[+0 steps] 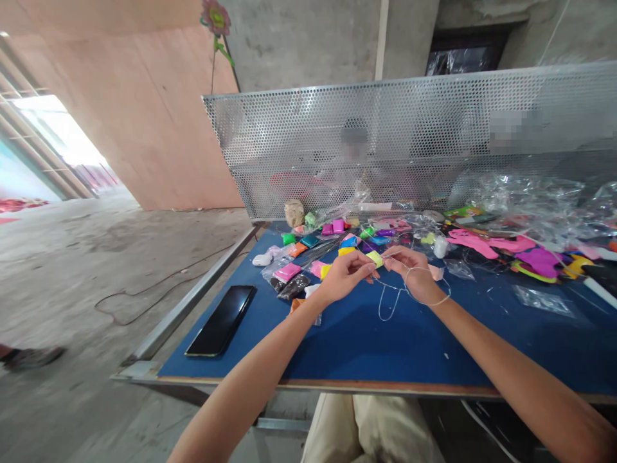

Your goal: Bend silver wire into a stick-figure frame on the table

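A thin, pale wire is bent into loops and held up in front of me above the blue table. My left hand has its fingers pinched on the wire's left part. On the right, my right hand pinches the same wire close by, fingertips a short gap away. One wide wire loop rings my right hand near the wrist; a narrower loop hangs down between the hands. Behind my fingertips lies a pale yellow packet, among several bright packets such as a pink one.
A black phone lies at the left of the blue table. Pink foam-like pieces, a white bottle and clear plastic bags crowd the right and back. A perforated metal screen closes off the far edge.
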{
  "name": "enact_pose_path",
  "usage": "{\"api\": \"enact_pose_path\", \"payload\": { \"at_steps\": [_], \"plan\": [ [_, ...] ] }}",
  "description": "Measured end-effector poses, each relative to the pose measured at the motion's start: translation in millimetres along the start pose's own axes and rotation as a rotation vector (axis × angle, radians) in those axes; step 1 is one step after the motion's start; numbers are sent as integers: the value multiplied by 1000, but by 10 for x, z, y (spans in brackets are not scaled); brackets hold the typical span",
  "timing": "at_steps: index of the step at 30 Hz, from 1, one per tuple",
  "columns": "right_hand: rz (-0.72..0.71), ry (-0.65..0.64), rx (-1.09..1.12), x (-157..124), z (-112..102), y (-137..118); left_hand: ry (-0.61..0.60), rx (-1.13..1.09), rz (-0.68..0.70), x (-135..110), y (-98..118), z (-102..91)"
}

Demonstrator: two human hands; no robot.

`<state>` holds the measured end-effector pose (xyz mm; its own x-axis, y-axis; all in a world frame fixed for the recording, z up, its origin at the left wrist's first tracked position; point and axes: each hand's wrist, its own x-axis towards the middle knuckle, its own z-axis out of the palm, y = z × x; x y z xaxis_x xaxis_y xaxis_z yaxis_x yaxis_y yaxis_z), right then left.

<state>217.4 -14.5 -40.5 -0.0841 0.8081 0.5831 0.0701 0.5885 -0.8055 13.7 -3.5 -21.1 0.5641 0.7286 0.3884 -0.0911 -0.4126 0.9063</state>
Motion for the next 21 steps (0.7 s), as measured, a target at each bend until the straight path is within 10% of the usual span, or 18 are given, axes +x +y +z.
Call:
{"api": "enact_pose_path", "payload": {
  "at_steps": [5, 21],
  "plan": [
    [-133, -60, -373, 74, -195, 5, 25, 7, -35, 30, -95, -114],
    [-122, -44, -357, 29, -190, -119, -7, 220, 16, 35, -1, -196]
  ]
}}
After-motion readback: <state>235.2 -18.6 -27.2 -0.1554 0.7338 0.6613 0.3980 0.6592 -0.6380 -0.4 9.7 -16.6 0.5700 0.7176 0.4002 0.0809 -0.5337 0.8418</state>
